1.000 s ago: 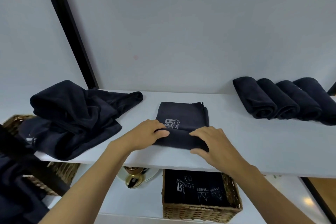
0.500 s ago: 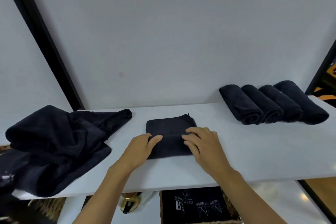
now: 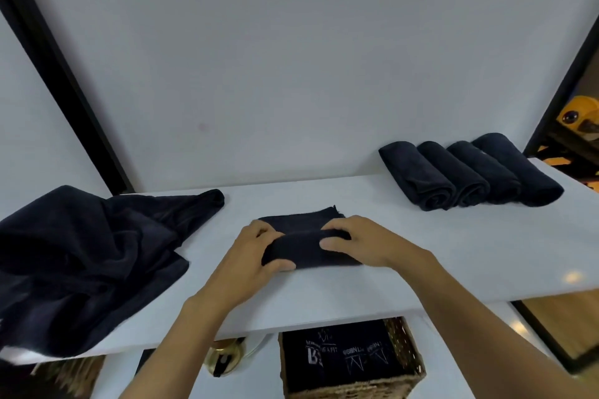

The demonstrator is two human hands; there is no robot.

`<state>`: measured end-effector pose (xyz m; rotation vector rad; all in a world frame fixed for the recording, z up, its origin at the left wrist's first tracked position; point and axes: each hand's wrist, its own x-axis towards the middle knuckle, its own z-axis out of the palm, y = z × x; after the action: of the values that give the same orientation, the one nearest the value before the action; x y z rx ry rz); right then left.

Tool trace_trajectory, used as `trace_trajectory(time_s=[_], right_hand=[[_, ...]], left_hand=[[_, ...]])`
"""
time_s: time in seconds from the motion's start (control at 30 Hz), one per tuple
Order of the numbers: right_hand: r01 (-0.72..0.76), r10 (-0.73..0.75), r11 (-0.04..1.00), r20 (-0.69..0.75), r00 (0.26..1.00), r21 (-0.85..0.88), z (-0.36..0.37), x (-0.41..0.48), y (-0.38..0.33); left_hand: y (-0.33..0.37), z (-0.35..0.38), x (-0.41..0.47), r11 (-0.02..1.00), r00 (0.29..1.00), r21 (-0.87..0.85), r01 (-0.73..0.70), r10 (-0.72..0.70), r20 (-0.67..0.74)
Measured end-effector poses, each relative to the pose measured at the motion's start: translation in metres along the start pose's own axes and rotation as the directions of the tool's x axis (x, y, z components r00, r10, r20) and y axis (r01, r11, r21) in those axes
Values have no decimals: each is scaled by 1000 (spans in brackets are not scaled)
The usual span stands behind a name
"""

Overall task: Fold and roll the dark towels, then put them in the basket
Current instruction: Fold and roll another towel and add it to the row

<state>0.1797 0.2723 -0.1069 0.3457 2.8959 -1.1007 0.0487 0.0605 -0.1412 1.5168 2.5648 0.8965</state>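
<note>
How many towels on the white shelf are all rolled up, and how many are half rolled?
Rolled towels: 4
Half-rolled towel: 1
Messy towel heap: 1, towels inside uncountable
Total: 5 towels plus the heap

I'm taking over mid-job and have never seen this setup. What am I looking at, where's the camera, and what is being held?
There is no machine here: a person works with bare hands. Every picture comes from one wide-angle camera worn on their head, looking forward and down, so the arms enter from the bottom. The left hand and right hand both grip a half-rolled towel in the middle of the white shelf; its far part lies flat. To the left lies a heap of unfolded dark towels. At far right, four rolled towels lie side by side. Below the shelf stands a wicker basket holding dark towels with printed logos.
</note>
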Motion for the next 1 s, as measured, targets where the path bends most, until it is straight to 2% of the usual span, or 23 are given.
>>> trace_trajectory(time_s=[0.07, 0.1, 0.13, 0.2, 0.27, 0.37, 0.43, 0.5, 0.53, 0.6, 0.67, 0.73, 0.8, 0.87, 0.93, 1.0], right_hand=[[-32, 33, 999, -26, 999, 30, 0, 2, -2], [-24, 23, 1000, -94, 995, -7, 3, 4, -2], [4, -24, 995, -201, 979, -98, 7, 6, -2], [81, -196, 952, -384, 902, -296, 19, 6, 1], [139, -309, 899, -378, 873, -415, 31, 2, 5], [133, -297, 890, -336, 894, -436, 40, 1, 13], [109, -259, 906, -332, 907, -408, 34, 7, 12], [94, -203, 936, -298, 933, -340, 24, 14, 9], [94, -177, 953, -277, 944, -290, 19, 17, 8], [92, -143, 972, -235, 961, -217, 12, 23, 8], [57, -100, 977, -209, 973, -205, 5, 34, 7], [-9, -42, 972, -211, 977, -234, 0, 46, 2], [-29, -78, 946, -314, 946, -322, 3, 52, -1], [14, -215, 897, -409, 887, -442, 11, 49, 0], [111, -344, 847, -376, 860, -521, 23, 40, 8], [135, -372, 789, -290, 882, -599, 26, 38, 17]], left_hand=[[2, -6, 9, 999, 995, -32, 37, -34, 92], [2, -8, 14, 999, 993, -18, 45, -42, 111], [1, -8, 20, 998, 993, -17, 55, -53, 107], [-1, -9, 29, 989, 991, -82, 120, -114, 75], [-2, -8, 37, 957, 973, -176, 231, -225, 50], [1, -5, 45, 938, 949, -157, 309, -315, -18], [5, -3, 44, 957, 952, -75, 280, -287, -104], [5, 2, 36, 989, 966, 52, 140, -125, -225], [3, 5, 30, 988, 972, 142, 53, -19, -233], [-3, 14, 21, 947, 978, 317, -43, 104, -178], [-8, 17, 23, 913, 990, 409, -15, 72, -124], [-6, 11, 36, 911, 997, 412, 28, 4, -76], [-5, 0, 52, 927, 995, 368, 78, -94, 27], [-9, -10, 64, 945, 972, 296, 135, -185, 147], [-13, -18, 72, 970, 943, 152, 192, -225, 246], [-12, -22, 77, 966, 926, 14, 259, -252, 281]])
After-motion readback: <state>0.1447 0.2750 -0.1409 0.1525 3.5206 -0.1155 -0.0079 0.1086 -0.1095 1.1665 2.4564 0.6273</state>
